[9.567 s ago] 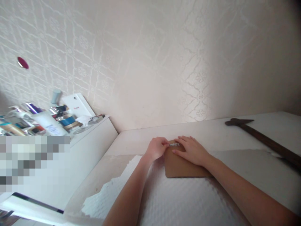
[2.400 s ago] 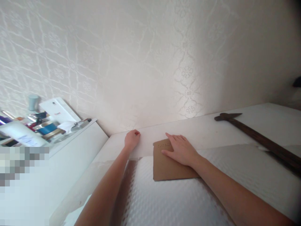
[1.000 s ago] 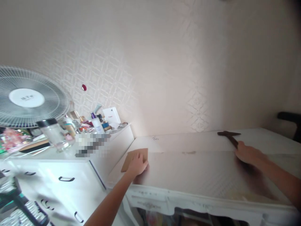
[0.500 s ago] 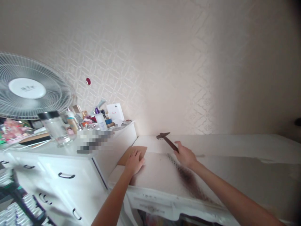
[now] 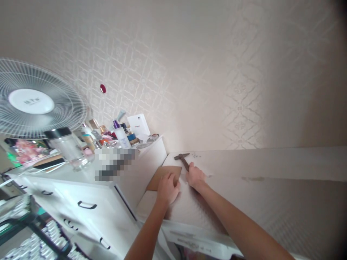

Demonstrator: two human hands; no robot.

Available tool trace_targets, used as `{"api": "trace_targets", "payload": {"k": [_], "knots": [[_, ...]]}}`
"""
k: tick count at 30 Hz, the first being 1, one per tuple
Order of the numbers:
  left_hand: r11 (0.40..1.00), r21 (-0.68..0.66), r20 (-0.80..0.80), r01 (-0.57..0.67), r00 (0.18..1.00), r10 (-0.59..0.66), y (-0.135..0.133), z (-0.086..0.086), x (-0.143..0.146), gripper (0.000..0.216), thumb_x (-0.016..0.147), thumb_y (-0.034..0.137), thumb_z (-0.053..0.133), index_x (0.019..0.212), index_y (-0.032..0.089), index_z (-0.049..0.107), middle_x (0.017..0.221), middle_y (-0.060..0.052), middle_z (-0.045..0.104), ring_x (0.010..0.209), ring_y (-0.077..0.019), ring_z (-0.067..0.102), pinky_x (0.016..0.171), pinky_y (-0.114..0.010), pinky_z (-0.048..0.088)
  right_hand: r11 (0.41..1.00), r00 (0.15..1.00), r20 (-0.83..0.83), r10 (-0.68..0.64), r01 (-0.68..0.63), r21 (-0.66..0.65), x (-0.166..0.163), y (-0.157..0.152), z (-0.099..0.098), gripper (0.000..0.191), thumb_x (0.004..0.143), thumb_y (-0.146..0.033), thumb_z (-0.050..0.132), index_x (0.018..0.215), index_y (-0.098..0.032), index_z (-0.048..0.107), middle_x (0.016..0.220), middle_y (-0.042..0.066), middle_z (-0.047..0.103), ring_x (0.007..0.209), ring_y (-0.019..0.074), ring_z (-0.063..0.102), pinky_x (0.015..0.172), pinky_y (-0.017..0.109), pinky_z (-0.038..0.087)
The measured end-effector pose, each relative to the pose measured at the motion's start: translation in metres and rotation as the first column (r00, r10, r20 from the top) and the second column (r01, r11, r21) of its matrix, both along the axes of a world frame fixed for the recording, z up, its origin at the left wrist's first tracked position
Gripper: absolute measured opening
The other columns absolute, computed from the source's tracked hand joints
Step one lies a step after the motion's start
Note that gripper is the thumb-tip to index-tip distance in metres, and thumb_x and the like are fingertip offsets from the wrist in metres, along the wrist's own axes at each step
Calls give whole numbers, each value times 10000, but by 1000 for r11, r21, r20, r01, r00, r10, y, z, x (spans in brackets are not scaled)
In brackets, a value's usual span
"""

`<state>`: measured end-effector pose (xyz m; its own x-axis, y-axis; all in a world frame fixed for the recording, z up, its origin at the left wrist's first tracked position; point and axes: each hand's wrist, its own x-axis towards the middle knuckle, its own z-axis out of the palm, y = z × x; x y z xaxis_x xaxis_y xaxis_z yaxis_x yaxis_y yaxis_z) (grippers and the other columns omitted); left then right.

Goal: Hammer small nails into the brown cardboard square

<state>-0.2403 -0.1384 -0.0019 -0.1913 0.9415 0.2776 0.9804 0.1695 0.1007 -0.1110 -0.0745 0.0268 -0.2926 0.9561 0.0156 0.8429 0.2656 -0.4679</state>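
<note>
now the hammer [image 5: 184,161] has crossed the table [image 5: 271,195] – a second ago it lay well off to the right with the right hand [image 5: 195,176] only reaching it, half a second ago it was lifted and halfway over, and at this moment its head sits just beside the far right corner of the cardboard piece [image 5: 166,172]. the right hand is wrapped closed around the dark wooden handle, close up under the head. the left hand [image 5: 168,188] has not shifted in that time: it lies flat and open on the near part of the cardboard, fingers spread, pressing and not gripping. the cardboard rests on the table's left end, near the edge, next to the dresser [image 5: 89,187]. so tool and card, apart before, are brought together at one corner, with one hand on each.

counted: one hammer, one cardboard piece, two hands – both the person's own. a few small dark specks [image 5: 195,155] lie on the table just beyond the hammer head, too small to name or count. on the dresser stand one fan [image 5: 32,101], one glass jar [image 5: 66,150] with a black lid, one white box [image 5: 138,124] and a crowd of bottles [image 5: 121,135] too packed to number. one red dot [image 5: 103,88] marks the patterned wall [image 5: 203,72].
</note>
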Motion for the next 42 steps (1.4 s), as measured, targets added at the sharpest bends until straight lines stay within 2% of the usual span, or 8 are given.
{"api": "trace_targets", "payload": {"k": [4, 9, 13, 17, 22, 26, 32, 42], "knots": [[1000, -4, 13, 1, 1000, -1, 1, -1, -1, 480, 850, 318, 404, 1273, 117, 510, 1381, -118, 456, 1271, -246, 411, 1113, -368, 225, 1000, 999, 37, 11, -11, 13, -2, -2, 0, 347, 876, -253, 369, 1184, -122, 462, 1110, 210, 600, 961, 283, 625, 732, 373, 464], [1000, 12, -9, -3, 1000, 3, 1, -1, -3, 456, 872, 340, 378, 1244, 128, 535, 1360, -100, 484, 1245, -236, 440, 1097, -354, 264, 990, 993, 61, 101, -107, 92, 26, 1, 3, 398, 867, -414, 435, 1194, -201, 518, 1058, 138, 637, 961, 263, 622, 775, 364, 457], [999, 36, -28, 9, 1000, -8, -1, 0, -7, 445, 892, 354, 349, 1229, 135, 540, 1360, -92, 486, 1250, -219, 437, 1102, -343, 261, 981, 997, 76, 15, -30, 193, 94, 18, -2, 389, 908, -326, 330, 1193, -153, 531, 1163, 175, 579, 1028, 274, 580, 823, 389, 435], [999, 21, -86, 27, 996, -25, 0, 7, -5, 443, 895, 358, 353, 1258, 160, 511, 1376, -79, 470, 1286, -208, 393, 1126, -363, 217, 936, 979, 178, -100, 32, 351, 185, 48, -29, 428, 883, -307, 354, 1241, -144, 523, 1283, 192, 508, 1181, 314, 454, 928, 468, 362], [990, 83, -89, 112, 991, -104, 31, 25, 45, 435, 914, 350, 307, 1254, 174, 512, 1364, -71, 485, 1281, -200, 398, 1125, -364, 216, 944, 977, 178, -117, 54, 324, 252, 74, -64, 554, 886, -476, 288, 1297, -171, 501, 1383, 156, 444, 1255, 310, 393, 997, 526, 284], [973, -37, -32, 228, 973, -229, 73, 25, 129, 469, 921, 327, 268, 1323, 159, 442, 1414, -90, 421, 1341, -234, 311, 1122, -425, 205, 955, 979, 186, -88, 30, 296, 254, 76, -65, 566, 891, -466, 275, 1326, -164, 476, 1406, 162, 416, 1269, 315, 383, 1011, 550, 257], [909, -175, 47, 379, 925, -377, 110, -2, 231, 543, 918, 378, 221, 1392, 132, 319, 1484, -155, 269, 1381, -287, 207, 1091, -533, 197, 971, 976, 208, -69, 18, 238, 251, 70, -57, 539, 912, -382, 237, 1388, -188, 400, 1457, 134, 347, 1332, 296, 295, 1046, 547, 209], [871, -212, 75, 442, 896, -437, 107, -4, 234, 550, 935, 401, 145, 1400, 158, 313, 1490, -175, 240, 1378, -307, 205, 1075, -578, 168, 981, 968, 250, -29, -19, 191, 251, 65, -51, 540, 917, -370, 246, 1397, -167, 388, 1474, 157, 298, 1349, 318, 247, 1050, 563, 195]]}}
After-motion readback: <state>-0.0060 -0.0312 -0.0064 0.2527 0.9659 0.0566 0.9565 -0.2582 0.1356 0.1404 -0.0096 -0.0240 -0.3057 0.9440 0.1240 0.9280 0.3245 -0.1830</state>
